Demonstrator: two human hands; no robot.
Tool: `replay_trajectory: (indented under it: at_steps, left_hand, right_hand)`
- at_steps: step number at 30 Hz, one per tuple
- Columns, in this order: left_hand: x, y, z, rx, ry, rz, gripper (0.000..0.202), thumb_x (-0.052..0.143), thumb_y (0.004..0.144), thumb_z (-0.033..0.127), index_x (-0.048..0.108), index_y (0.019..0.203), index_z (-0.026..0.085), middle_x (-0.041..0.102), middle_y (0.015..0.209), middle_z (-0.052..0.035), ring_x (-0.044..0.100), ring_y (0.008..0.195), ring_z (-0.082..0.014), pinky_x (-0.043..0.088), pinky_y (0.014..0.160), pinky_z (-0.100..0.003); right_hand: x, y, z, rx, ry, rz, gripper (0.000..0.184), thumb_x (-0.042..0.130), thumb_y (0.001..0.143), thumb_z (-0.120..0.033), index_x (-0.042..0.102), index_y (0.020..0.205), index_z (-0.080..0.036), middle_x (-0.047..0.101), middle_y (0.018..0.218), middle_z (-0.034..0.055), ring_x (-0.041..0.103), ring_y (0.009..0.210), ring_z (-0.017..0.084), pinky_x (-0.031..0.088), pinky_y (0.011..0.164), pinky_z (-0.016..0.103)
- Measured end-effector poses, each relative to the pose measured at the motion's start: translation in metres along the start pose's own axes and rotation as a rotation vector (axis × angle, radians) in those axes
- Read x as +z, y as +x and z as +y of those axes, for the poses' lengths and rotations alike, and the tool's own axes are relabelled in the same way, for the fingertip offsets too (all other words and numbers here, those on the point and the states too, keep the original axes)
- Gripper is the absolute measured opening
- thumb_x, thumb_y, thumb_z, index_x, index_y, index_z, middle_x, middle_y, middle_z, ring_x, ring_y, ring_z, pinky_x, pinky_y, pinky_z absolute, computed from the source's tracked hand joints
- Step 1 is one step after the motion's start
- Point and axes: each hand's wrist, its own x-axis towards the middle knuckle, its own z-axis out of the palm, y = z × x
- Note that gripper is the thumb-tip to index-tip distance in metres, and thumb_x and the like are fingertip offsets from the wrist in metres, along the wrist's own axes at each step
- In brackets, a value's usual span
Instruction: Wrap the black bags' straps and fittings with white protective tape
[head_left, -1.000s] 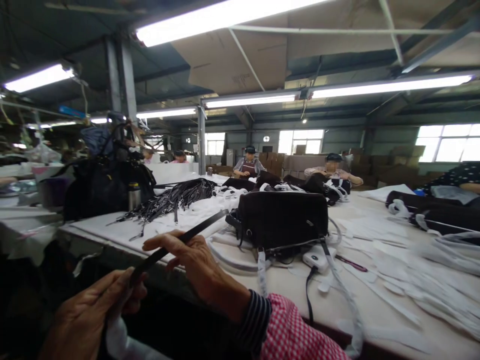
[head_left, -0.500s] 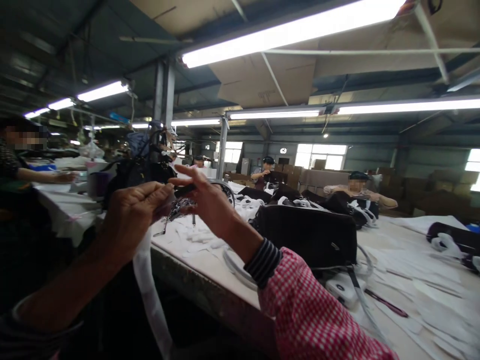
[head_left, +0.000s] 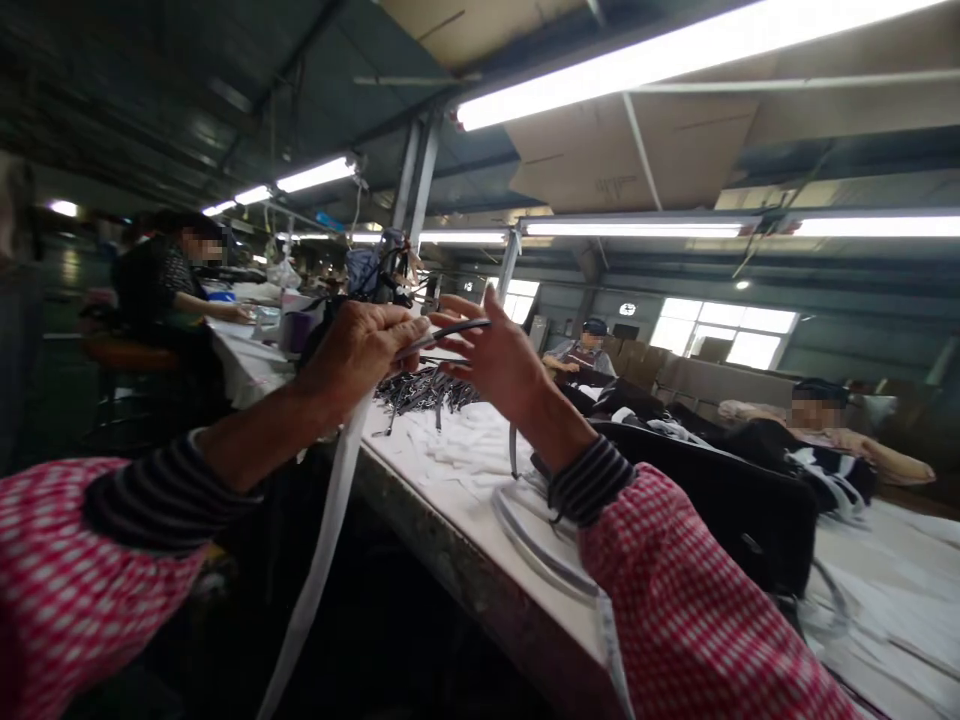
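Observation:
My left hand [head_left: 367,345] pinches a long, narrow strip between thumb and fingers. Its white length [head_left: 330,535] hangs from under the hand and drops past the table edge. A dark grey stretch of strip [head_left: 450,332] runs from the pinch toward my right hand [head_left: 499,360]. The fingers of that hand are spread, and the strip passes against them without a closed grip. Below the right wrist, a loop of grey-white strip [head_left: 517,535] lies on the table. Whether it joins the strip in my hands is hidden.
The table [head_left: 420,505] carries white scraps [head_left: 442,445], a heap of dark straps with metal hooks [head_left: 427,390] and a large black bag [head_left: 720,490] at right. One person [head_left: 172,290] sits at left; others [head_left: 589,350] work across the table. A post [head_left: 416,185] stands behind.
The view has swung left, so the background sits further right. My right hand has opened and drawn away from the left, leaving a longer stretch of strip visible between them.

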Motion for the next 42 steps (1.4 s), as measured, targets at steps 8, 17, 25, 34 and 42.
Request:
replay_trajectory:
  at_steps: [8, 17, 25, 34, 42]
  left_hand:
    - [-0.004, 0.016, 0.016, -0.082, 0.053, -0.033, 0.03, 0.059, 0.094, 0.017, 0.067, 0.065, 0.012, 0.068, 0.061, -0.0063, 0.058, 0.05, -0.0125, 0.043, 0.049, -0.024]
    - [0.001, 0.019, -0.006, -0.032, 0.031, -0.015, 0.034, 0.067, 0.089, 0.023, 0.065, 0.056, 0.013, 0.058, 0.049, -0.0025, 0.04, 0.037, -0.0052, 0.023, 0.037, -0.019]
    - [0.029, 0.045, 0.036, 0.074, -0.068, -0.122, 0.034, 0.06, 0.093, 0.025, 0.065, 0.061, 0.015, 0.062, 0.054, -0.0038, 0.054, 0.045, -0.0108, 0.041, 0.044, -0.021]
    - [0.012, 0.033, 0.003, 0.03, -0.007, 0.006, 0.037, 0.076, 0.079, 0.039, 0.06, 0.055, 0.015, 0.055, 0.051, -0.0002, 0.044, 0.045, -0.0074, 0.034, 0.043, -0.018]
    - [0.059, 0.02, 0.042, -0.07, -0.199, -0.192, 0.027, 0.073, 0.08, 0.039, 0.068, 0.068, 0.016, 0.068, 0.06, -0.007, 0.061, 0.05, -0.0158, 0.048, 0.049, -0.026]
  right_hand:
    - [0.002, 0.01, -0.007, -0.056, -0.019, -0.012, 0.037, 0.057, 0.095, -0.059, 0.071, 0.107, -0.027, 0.074, 0.104, 0.0042, 0.064, 0.098, 0.023, 0.053, 0.078, 0.036]
    - [-0.03, -0.006, -0.007, 0.081, 0.196, 0.109, 0.041, 0.059, 0.091, -0.063, 0.072, 0.101, -0.026, 0.073, 0.101, 0.0052, 0.065, 0.095, 0.024, 0.051, 0.071, 0.035]
    - [0.004, 0.023, -0.035, -0.145, 0.066, 0.007, 0.031, 0.06, 0.092, -0.05, 0.071, 0.085, -0.022, 0.067, 0.074, 0.0023, 0.059, 0.074, 0.018, 0.049, 0.071, 0.034]
    - [-0.048, -0.002, -0.063, -0.069, 0.224, 0.266, 0.034, 0.055, 0.097, -0.051, 0.074, 0.092, -0.023, 0.074, 0.109, 0.0037, 0.064, 0.09, 0.018, 0.05, 0.069, 0.03]
    - [-0.016, -0.016, -0.07, -0.062, 0.031, 0.028, 0.045, 0.058, 0.094, -0.063, 0.076, 0.094, -0.022, 0.075, 0.095, 0.007, 0.064, 0.083, 0.022, 0.051, 0.066, 0.034]
